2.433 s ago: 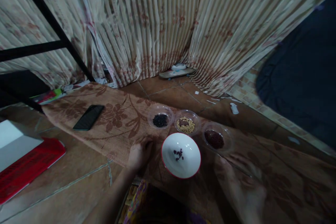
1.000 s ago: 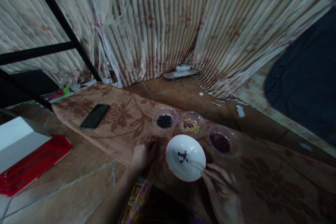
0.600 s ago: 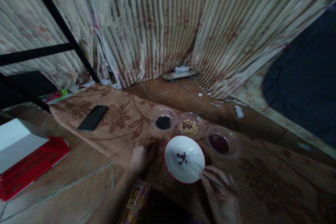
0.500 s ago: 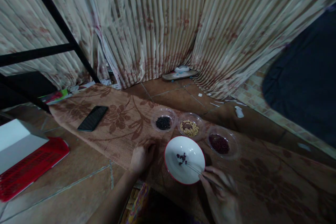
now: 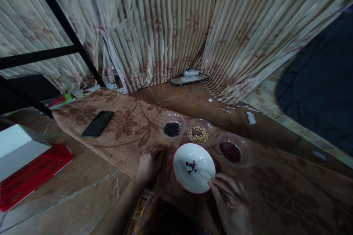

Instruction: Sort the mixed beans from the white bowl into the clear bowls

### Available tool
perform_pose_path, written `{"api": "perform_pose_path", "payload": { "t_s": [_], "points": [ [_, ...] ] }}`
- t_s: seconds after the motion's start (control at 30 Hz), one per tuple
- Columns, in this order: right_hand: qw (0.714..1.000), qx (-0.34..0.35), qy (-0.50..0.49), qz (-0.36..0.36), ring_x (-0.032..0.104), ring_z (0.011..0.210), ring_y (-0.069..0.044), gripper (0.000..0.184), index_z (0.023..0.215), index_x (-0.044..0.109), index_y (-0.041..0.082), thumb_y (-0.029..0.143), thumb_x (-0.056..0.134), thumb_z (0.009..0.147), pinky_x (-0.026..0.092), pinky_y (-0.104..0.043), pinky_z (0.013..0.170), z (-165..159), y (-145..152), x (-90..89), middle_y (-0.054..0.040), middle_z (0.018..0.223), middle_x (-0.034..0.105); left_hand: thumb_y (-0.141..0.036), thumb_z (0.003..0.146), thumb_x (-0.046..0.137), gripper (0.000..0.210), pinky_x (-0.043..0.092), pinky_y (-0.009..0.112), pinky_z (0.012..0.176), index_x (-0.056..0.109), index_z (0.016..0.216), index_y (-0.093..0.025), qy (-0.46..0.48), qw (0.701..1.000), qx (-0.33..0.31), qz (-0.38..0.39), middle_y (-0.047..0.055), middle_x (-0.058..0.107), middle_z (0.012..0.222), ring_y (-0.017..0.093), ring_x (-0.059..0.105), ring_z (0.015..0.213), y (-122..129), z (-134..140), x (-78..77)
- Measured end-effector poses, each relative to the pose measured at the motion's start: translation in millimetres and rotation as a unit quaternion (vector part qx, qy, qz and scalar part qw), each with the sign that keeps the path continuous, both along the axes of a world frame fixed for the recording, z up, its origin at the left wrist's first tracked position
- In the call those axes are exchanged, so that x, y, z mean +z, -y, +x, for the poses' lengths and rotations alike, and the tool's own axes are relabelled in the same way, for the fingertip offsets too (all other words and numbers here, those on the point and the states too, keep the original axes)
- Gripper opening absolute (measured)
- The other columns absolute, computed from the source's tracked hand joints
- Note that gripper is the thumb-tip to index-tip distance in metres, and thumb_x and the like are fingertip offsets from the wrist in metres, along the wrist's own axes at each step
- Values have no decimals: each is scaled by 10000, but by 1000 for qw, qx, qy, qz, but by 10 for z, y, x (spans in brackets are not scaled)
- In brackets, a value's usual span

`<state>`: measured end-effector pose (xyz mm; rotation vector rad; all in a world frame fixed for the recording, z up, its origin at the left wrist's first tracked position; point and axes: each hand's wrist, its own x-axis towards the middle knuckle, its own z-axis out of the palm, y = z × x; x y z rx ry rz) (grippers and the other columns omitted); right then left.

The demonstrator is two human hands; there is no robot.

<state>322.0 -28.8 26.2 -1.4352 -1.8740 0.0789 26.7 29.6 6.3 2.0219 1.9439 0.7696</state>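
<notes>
A white bowl [image 5: 183, 181] with a red rim stands on the cloth-covered table, with several dark red beans [image 5: 191, 166] at its bottom. My right hand [image 5: 230, 198] is closed on slim metal tweezers [image 5: 205, 177], whose tips reach into the bowl beside the beans. Left of the bowl, my left hand [image 5: 149, 163] rests on the cloth, its fingers curled in with nothing visible in them. Behind the bowl stand three clear plastic bowls: one with black beans [image 5: 171, 129], one with yellow soybeans [image 5: 202, 137], and one with dark red beans [image 5: 230, 151].
A black phone [image 5: 97, 124] lies on the brown patterned tablecloth [image 5: 124, 139] at left. On the tiled floor are a red basket [image 5: 59, 158] with a white box [image 5: 19, 148] and, by the striped curtain [image 5: 171, 25], a skateboard [image 5: 189, 78]. Black metal bars [image 5: 66, 29] rise at left.
My right hand and the tweezers have shifted very slightly. The tips remain by the beans in the bowl, and my left hand has stayed still.
</notes>
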Motion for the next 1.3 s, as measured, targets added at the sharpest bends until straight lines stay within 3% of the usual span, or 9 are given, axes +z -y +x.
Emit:
{"api": "perform_pose_path", "payload": {
  "t_s": [0.37, 0.53, 0.63, 0.77, 0.83, 0.97, 1.13, 1.2, 1.3],
  "points": [
    [1000, -14, -27, -7, 614, 845, -210, 218, 857, 753, 283, 454, 619, 877, 459, -368, 757, -4, 6, -65, -23, 939, 728, -220, 918, 532, 135, 479, 301, 806, 665, 932, -234, -5, 1000, 1, -6, 13, 716, 931, 182, 660, 861, -1, -2, -13],
    [998, -18, -51, -9, 617, 880, -213, 267, 855, 760, 272, 462, 579, 900, 461, -371, 784, -15, 24, 51, -37, 938, 721, -211, 913, 527, 132, 485, 292, 805, 657, 919, -232, 4, 1000, -4, -7, 16, 716, 939, 177, 664, 861, -2, -2, -4],
    [996, -61, -59, 16, 618, 886, -216, 266, 846, 758, 258, 469, 599, 884, 460, -369, 801, 80, -32, 237, -42, 916, 716, -228, 917, 518, 142, 488, 292, 812, 660, 920, -235, 3, 1000, -7, -4, 19, 720, 937, 178, 667, 871, -9, -7, -5],
    [978, -153, -88, 115, 626, 875, -216, 222, 810, 737, 208, 416, 665, 847, 468, -375, 835, 387, -236, 460, -62, 894, 701, -241, 918, 504, 166, 491, 295, 801, 670, 925, -241, -2, 1000, -7, -1, 16, 725, 938, 183, 669, 866, -18, -21, -14],
    [971, -173, -82, 141, 632, 860, -221, 272, 794, 728, 182, 438, 653, 849, 477, -383, 829, 578, -349, 486, -82, 889, 699, -244, 913, 508, 166, 492, 294, 795, 674, 927, -246, -1, 1000, -4, 1, 11, 730, 937, 185, 672, 862, -21, -32, -24],
    [968, -222, -55, 104, 633, 834, -233, 393, 785, 719, 158, 530, 611, 848, 487, -391, 806, 820, -453, 385, -106, 852, 693, -263, 922, 504, 175, 492, 301, 793, 675, 949, -247, -3, 1000, 0, 0, 16, 729, 981, 191, 670, 883, -21, -43, -38],
    [969, -206, -105, 87, 630, 928, -247, 259, 850, 729, 168, 418, 664, 840, 475, -415, 867, 652, -305, 287, -107, 936, 697, -221, 914, 513, 164, 500, 310, 791, 676, 921, -231, -9, 1000, -1, 4, 24, 728, 943, 191, 669, 867, -11, -15, 15],
    [975, -173, -115, 85, 627, 946, -248, 224, 842, 729, 187, 404, 675, 834, 470, -421, 880, 501, -208, 293, -95, 944, 701, -213, 908, 527, 156, 502, 306, 793, 682, 918, -233, -14, 1000, -7, 4, 25, 728, 923, 187, 669, 857, -8, 0, 39],
    [990, -94, -101, 16, 623, 943, -237, 216, 844, 737, 229, 429, 657, 842, 483, -386, 826, 283, -62, 306, -69, 961, 705, -206, 903, 544, 151, 501, 309, 812, 686, 947, -234, -16, 1000, -4, 1, 27, 724, 943, 189, 666, 874, -2, 12, 57]
  ]
}}
